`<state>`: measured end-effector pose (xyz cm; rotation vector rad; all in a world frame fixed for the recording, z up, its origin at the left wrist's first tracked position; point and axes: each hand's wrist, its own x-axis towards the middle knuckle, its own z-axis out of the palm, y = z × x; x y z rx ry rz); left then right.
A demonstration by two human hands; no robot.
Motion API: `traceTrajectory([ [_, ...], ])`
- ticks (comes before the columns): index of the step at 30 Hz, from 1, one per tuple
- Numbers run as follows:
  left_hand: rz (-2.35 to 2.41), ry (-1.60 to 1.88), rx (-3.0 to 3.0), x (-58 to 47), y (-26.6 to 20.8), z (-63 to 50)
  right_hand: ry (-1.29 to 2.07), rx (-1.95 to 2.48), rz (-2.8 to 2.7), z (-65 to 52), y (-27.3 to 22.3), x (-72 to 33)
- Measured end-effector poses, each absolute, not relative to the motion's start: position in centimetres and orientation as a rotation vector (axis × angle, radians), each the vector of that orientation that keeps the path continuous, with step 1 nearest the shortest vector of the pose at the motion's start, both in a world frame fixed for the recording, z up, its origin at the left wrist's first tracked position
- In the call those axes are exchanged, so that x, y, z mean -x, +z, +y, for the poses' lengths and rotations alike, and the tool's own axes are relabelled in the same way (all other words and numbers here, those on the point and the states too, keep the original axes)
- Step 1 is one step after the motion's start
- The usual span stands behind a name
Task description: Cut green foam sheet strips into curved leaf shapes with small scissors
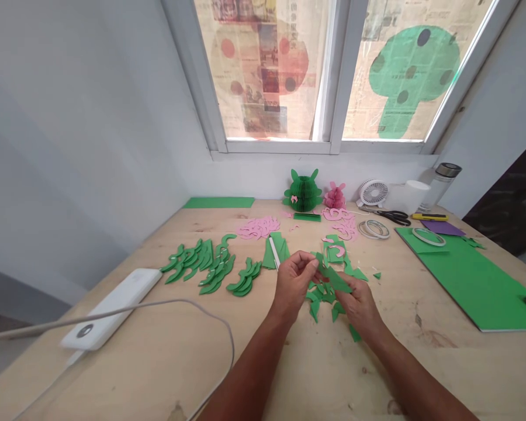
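Note:
Both hands meet over the middle of the wooden table [263,368], closed on one piece of green paper [336,279]. My left hand [296,283] pinches its upper left end between thumb and fingers. My right hand [357,301] grips the lower right part, its fingers partly hidden behind the paper. Green paper scraps [315,309] lie beneath and around the hands. Just beyond my left hand, a white pen-like stick [274,252] rests on green paper pieces [282,245]. Left of that are several piles of curved green cutouts [217,269].
Pink cutouts [259,227], a green honeycomb paper figure [304,193] and a smaller pink one [335,195] are at the back. Scissors [392,217], tape rolls [374,229], a fan [374,192] and green sheets [473,280] lie right. A white power bank [114,307] with a cable is left.

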<state>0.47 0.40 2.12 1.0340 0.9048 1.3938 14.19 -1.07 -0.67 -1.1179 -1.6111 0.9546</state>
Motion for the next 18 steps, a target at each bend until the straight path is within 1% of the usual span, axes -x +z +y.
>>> traceTrajectory([
  [18, 0.881, 1.397, -0.972, -0.81, 1.74, 0.29, 0.895, 1.188, -1.650, -1.14, -0.95, -14.47],
])
